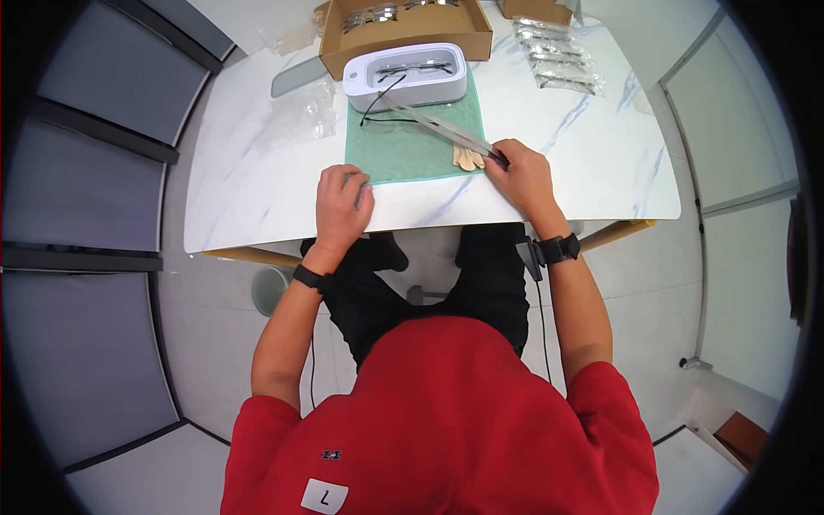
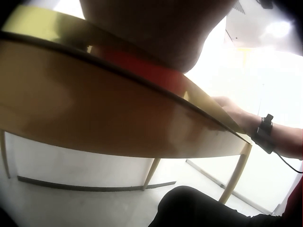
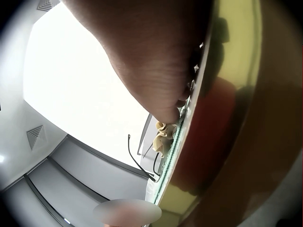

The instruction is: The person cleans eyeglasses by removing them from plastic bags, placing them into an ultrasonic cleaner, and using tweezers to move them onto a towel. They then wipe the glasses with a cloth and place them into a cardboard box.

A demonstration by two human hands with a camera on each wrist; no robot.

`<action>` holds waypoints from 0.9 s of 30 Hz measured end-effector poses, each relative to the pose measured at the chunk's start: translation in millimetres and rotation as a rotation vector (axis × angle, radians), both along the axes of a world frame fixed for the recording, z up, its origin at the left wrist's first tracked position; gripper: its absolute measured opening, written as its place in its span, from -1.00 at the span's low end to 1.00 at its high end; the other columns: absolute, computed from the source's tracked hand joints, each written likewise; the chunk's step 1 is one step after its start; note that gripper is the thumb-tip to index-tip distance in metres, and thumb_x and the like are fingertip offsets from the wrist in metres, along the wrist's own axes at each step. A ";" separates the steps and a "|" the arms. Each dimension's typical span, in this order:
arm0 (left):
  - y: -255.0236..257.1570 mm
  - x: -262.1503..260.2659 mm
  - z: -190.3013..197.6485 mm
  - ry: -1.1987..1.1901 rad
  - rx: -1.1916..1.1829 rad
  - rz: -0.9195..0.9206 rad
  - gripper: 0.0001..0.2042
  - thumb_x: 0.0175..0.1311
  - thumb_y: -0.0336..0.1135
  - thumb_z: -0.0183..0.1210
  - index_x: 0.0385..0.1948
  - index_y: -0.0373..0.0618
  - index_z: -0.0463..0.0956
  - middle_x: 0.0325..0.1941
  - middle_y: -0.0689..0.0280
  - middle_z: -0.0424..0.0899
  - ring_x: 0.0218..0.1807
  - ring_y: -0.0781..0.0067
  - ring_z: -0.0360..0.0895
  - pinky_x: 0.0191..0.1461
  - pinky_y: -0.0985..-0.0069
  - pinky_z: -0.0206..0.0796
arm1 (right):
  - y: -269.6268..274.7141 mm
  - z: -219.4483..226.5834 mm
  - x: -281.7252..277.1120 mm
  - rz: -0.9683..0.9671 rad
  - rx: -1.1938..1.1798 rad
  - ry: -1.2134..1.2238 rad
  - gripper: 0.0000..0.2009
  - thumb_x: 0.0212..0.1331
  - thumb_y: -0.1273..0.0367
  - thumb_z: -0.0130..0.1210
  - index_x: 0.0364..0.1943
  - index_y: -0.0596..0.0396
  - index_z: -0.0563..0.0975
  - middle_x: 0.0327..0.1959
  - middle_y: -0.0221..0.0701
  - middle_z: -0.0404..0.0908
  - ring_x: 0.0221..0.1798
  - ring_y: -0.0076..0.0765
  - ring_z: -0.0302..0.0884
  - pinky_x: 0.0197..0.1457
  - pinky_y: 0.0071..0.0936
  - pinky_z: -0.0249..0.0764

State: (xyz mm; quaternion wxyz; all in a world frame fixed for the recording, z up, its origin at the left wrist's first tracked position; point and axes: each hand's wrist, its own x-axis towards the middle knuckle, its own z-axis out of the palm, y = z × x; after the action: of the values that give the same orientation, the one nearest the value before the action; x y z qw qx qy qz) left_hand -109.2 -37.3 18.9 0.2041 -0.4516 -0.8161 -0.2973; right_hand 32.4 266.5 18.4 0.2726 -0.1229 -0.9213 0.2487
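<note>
My left hand point(image 1: 343, 204) rests on the table's front edge, fingers loosely bent at the near left corner of a green cloth point(image 1: 399, 159). At the cloth's right side, my right hand point(image 1: 524, 178) grips the near end of a long translucent strip point(image 1: 442, 126), which slants up toward a white oblong basin point(image 1: 354, 93). Glasses with dark temples point(image 1: 390, 120) lie on the cloth, partly behind the strip. Another pair of glasses point(image 1: 416, 67) sits in the basin. Crumpled beige pieces point(image 1: 468, 158) are beside my right fingers; the right wrist view also has these beige pieces point(image 3: 162, 142).
Behind the basin stands a cardboard box point(image 1: 476, 34) holding several glasses. Clear bags point(image 1: 558, 56) lie at the back right, and more clear plastic point(image 1: 305, 112) at the left, near a grey-green flat case point(image 1: 299, 77). The table edge point(image 2: 118, 142) crosses the left wrist view.
</note>
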 end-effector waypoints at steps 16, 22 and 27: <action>2.7 1.9 -7.2 0.081 -0.064 0.037 -0.72 0.14 -0.50 0.25 -0.08 -0.22 0.60 0.02 0.07 0.57 0.09 -0.04 0.48 0.16 0.17 0.40 | 5.4 -7.8 3.9 0.015 -0.052 0.074 -0.78 0.17 0.22 0.29 -0.32 0.09 0.65 -0.37 -0.25 0.69 -0.32 0.01 0.66 -0.21 -0.14 0.56; 1.0 -0.8 -11.6 0.106 -0.079 0.015 -0.70 0.14 -0.47 0.26 -0.05 -0.24 0.59 0.02 0.07 0.57 0.09 -0.04 0.49 0.14 0.17 0.42 | 3.4 -10.1 4.1 -0.006 -0.066 0.071 -0.78 0.16 0.23 0.29 -0.32 0.11 0.64 -0.39 -0.22 0.69 -0.34 0.05 0.65 -0.21 -0.15 0.56; -0.1 -0.3 -11.6 0.123 -0.064 0.015 -0.71 0.15 -0.46 0.26 -0.06 -0.23 0.60 0.03 0.08 0.57 0.09 -0.04 0.50 0.13 0.17 0.43 | 1.9 -7.4 4.5 -0.013 -0.078 0.080 -0.77 0.15 0.23 0.31 -0.29 0.12 0.69 -0.39 -0.21 0.71 -0.34 0.02 0.67 -0.21 -0.17 0.57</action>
State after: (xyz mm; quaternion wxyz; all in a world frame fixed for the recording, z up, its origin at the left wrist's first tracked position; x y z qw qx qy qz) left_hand -109.6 -37.3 7.3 0.2414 -0.4692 -0.8145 -0.2412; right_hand 36.9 268.4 11.0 0.3060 -0.1295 -0.8983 0.2874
